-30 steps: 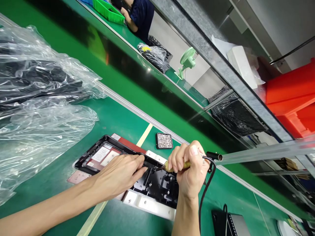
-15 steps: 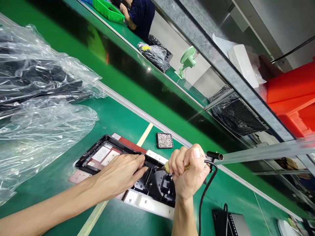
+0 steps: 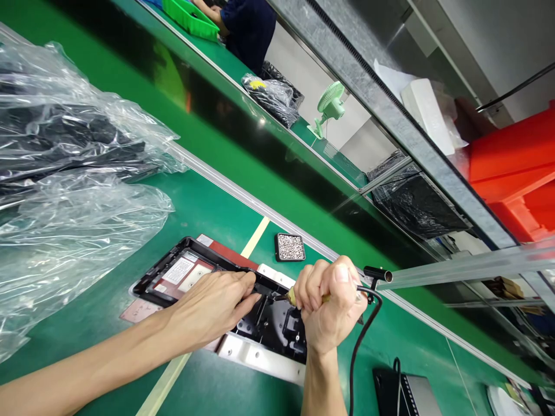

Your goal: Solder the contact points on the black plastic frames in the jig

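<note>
A black plastic housing (image 3: 274, 330) lies on a white-railed fixture (image 3: 260, 353) on the green bench, its open frame end to the left. My right hand (image 3: 332, 303) is closed in a fist around a corded soldering iron with a yellowish handle (image 3: 292, 296). The iron's tip points left into the housing and appears to touch it near a post. My left hand (image 3: 221, 297) lies over the housing's middle, thumb and fingers closed on it just left of the tip; its fingertips are partly hidden. A small black tray (image 3: 290, 248) of tiny metal pieces sits behind the fixture.
Clear plastic bags with black parts (image 3: 73, 144) fill the bench's left. A black cable (image 3: 358, 352) hangs from the iron; a black tube on a stand (image 3: 378, 274) is beside my right hand. Beyond a rail, a co-worker (image 3: 249, 34) reaches toward a green basket (image 3: 191, 20).
My right hand and the iron have shifted very slightly left and down. My left hand and the housing stay in place. The co-worker's arms have moved toward the green basket.
</note>
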Demonstrator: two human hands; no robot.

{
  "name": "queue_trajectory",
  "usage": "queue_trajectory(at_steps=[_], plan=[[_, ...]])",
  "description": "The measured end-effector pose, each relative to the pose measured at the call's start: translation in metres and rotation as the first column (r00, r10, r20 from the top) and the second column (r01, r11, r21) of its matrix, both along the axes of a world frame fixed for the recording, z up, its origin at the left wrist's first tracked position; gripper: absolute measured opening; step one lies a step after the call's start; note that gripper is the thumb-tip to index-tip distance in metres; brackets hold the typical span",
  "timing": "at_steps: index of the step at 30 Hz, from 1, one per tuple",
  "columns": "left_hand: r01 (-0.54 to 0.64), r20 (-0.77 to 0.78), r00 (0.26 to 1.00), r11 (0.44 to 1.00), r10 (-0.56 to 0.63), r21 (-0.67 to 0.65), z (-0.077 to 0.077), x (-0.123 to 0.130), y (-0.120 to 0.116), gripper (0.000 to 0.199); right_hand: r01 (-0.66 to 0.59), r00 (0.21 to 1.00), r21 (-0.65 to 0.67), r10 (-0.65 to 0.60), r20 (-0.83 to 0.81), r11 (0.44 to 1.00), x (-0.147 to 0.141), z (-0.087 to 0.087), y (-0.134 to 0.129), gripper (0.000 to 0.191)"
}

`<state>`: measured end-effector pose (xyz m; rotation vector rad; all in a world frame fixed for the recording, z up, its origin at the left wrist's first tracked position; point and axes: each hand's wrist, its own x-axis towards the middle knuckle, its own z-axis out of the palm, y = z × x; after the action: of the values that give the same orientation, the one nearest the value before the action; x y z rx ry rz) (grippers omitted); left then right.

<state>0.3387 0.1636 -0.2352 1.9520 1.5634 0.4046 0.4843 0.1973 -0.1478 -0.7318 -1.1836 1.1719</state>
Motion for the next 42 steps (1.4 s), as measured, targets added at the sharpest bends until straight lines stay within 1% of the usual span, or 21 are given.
queue_trajectory(at_steps=[6, 16, 22, 24, 26, 29, 32, 34, 39, 42], plan=[[0.001, 0.002, 1.000, 1.000, -0.001, -0.002, 0.001, 0.000, 0.001, 0.028, -0.005, 1.000, 0.005, 0.005, 0.003, 1.000, 0.001, 0.000, 0.001, 0.047], [-0.007, 0.004, 1.000, 1.000, 0.007, 0.010, -0.004, 0.001, 0.001, 0.028, -0.027, 1.000, 0.014, 0.027, 0.000, 1.000, 0.002, -0.001, 0.000, 0.044], [-0.004, 0.007, 1.000, 1.000, 0.003, 0.011, -0.002, 0.001, 0.001, 0.028, -0.079, 0.997, 0.045, 0.079, 0.000, 0.996, 0.006, 0.000, 0.002, 0.040], [-0.002, 0.000, 1.000, 1.000, 0.002, 0.013, -0.001, 0.001, 0.001, 0.028, -0.123, 0.992, 0.062, 0.123, -0.007, 0.991, 0.010, 0.000, 0.004, 0.038], [0.002, -0.003, 1.000, 1.000, -0.002, 0.013, -0.001, 0.000, 0.001, 0.028, -0.202, 0.979, 0.065, 0.203, -0.013, 0.977, 0.016, 0.001, 0.006, 0.036], [0.005, -0.004, 1.000, 1.000, -0.005, 0.016, -0.001, 0.000, 0.000, 0.028, -0.341, 0.940, 0.077, 0.342, 0.000, 0.937, 0.023, 0.003, 0.009, 0.033], [0.004, -0.003, 1.000, 1.000, -0.004, 0.017, -0.001, 0.000, 0.000, 0.028, -0.414, 0.910, 0.089, 0.414, 0.020, 0.906, 0.027, 0.004, 0.011, 0.033], [0.001, 0.000, 1.000, 1.000, -0.001, 0.011, 0.000, 0.000, 0.001, 0.027, -0.411, 0.912, 0.079, 0.410, 0.030, 0.908, 0.027, 0.004, 0.012, 0.033], [-0.008, -0.005, 1.000, 1.000, 0.008, -0.003, 0.003, 0.000, 0.002, 0.028, -0.313, 0.949, 0.086, 0.306, 0.081, 0.946, 0.024, 0.005, 0.010, 0.031], [-0.006, -0.003, 1.000, 1.000, 0.006, -0.002, 0.002, 0.000, 0.002, 0.028, -0.271, 0.958, 0.111, 0.257, 0.125, 0.956, 0.024, 0.007, 0.008, 0.027]])
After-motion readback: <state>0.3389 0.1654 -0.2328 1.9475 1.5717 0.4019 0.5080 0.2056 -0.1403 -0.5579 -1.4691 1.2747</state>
